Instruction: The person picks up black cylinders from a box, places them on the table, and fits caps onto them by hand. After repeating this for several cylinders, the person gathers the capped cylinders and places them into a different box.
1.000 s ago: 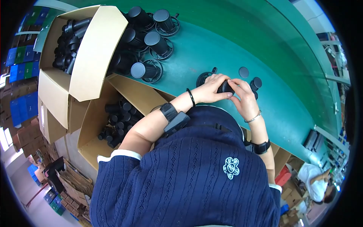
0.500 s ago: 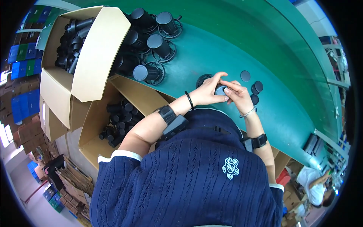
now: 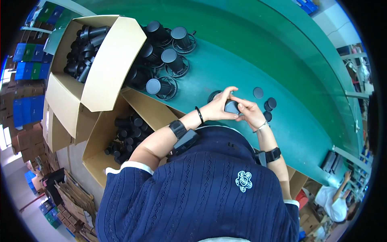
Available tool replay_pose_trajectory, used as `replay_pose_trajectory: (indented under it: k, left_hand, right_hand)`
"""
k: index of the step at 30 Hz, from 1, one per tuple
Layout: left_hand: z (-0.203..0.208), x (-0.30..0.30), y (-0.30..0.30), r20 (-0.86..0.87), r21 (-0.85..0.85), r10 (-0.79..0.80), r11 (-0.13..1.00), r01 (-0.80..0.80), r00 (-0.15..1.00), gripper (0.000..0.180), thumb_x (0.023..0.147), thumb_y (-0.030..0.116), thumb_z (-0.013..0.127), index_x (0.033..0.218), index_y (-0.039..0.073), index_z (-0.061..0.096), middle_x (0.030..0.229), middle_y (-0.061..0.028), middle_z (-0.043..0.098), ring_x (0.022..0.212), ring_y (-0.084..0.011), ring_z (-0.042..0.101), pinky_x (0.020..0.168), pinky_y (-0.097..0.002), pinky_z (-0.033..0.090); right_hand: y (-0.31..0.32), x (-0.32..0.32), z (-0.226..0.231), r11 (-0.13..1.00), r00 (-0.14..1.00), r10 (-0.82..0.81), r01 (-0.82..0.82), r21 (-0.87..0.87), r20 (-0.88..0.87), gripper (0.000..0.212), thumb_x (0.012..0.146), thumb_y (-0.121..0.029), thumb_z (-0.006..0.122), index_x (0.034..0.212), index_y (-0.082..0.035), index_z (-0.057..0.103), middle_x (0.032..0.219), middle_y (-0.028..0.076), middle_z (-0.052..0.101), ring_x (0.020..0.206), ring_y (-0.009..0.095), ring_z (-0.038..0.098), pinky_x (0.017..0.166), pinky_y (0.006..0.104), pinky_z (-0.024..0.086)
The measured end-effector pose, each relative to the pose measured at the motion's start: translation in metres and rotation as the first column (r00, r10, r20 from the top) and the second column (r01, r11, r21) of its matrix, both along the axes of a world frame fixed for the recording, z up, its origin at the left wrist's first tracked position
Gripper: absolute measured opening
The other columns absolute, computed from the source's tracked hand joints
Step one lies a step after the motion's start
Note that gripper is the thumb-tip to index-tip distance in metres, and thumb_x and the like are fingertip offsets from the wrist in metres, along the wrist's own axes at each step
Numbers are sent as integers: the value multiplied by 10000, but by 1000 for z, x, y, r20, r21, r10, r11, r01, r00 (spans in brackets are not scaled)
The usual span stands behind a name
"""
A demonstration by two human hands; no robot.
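Observation:
Over the near edge of the green bench, both my hands are closed on a black cylindrical part with a flat round cap (image 3: 231,107). My left hand (image 3: 215,109) wraps it from the left, thumb along the near side. The fingers and thumb of my right hand (image 3: 250,114) press the cap's right edge. Partly hidden behind my left hand is a black ring-shaped base (image 3: 213,96). Right of my hands lie a loose black round cap (image 3: 258,92), a stacked pair of caps (image 3: 271,103) and another small round cap (image 3: 267,116).
Several capped black cylinders on ring bases (image 3: 172,60) stand at the bench's far left. Beside them an open carton (image 3: 113,64) holds black tubular parts. A lower carton (image 3: 94,151) contains more black cylinders (image 3: 131,131). At far right are dark blocks (image 3: 329,161) and a co-worker (image 3: 332,201).
My right fingers have drawn back from across the cap to its right edge, so more of its top shows. The whole view has shifted slightly.

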State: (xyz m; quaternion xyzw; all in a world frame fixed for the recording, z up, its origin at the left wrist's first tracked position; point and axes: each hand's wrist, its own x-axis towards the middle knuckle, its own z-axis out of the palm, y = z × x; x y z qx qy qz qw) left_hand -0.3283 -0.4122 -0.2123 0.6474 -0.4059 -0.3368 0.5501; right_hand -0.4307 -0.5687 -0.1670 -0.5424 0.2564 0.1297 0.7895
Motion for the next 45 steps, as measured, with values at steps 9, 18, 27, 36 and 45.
replay_pose_trajectory:
  k: [9, 18, 27, 36, 45]
  left_hand:
    - [-3, -6, 4, -124, -68, 111, 990, -120, 986, 798, 699, 110, 784, 1334, 70, 302, 995, -114, 584, 935, -183, 582, 788, -316, 480]
    - [95, -42, 110, -198, -61, 426, 894, -444, 883, 744, 670, 190, 792, 1279, 70, 381, 1042, -90, 540, 974, -192, 543, 828, -325, 454]
    - [103, -108, 341, 225, 63, 941, -273, -960, -253, 521, 726, 218, 799, 1129, 42, 520, 1065, -64, 551, 998, -165, 531, 880, -305, 449]
    - [-77, -115, 581, 501, 119, 612, -749, -651, -612, 619, 594, 246, 843, 1115, 42, 578, 1074, -178, 615, 1008, -300, 594, 888, -383, 477]
    - [-152, -73, 602, 643, 341, 731, -541, -769, -229, 630, 589, -15, 778, 1176, 85, 572, 1201, -154, 577, 1122, -348, 533, 975, -394, 440]
  right_hand:
    - [4, 7, -6, 974, 992, 130, -126, -187, 8, 372, 875, -93, 616, 1246, -81, 597, 798, -10, 558, 577, 77, 545, 486, 192, 458]
    - [-12, -1, -13, 914, 932, 359, -342, -217, 43, 438, 917, -195, 605, 1300, -7, 508, 778, 14, 591, 675, 87, 579, 516, 189, 455]
    - [33, 31, -94, 554, 607, 789, -768, -322, -92, 275, 870, -48, 620, 1144, -25, 627, 814, 15, 589, 661, 95, 558, 537, 223, 473]
    - [67, 47, -122, 229, 561, 824, -456, -860, -78, 322, 690, 33, 700, 966, -79, 577, 801, 45, 480, 678, 163, 460, 638, 293, 438]
    - [68, 51, -129, 164, 640, 713, -549, -819, -286, 339, 628, 87, 724, 856, -68, 528, 778, 25, 465, 629, 141, 420, 599, 282, 413]
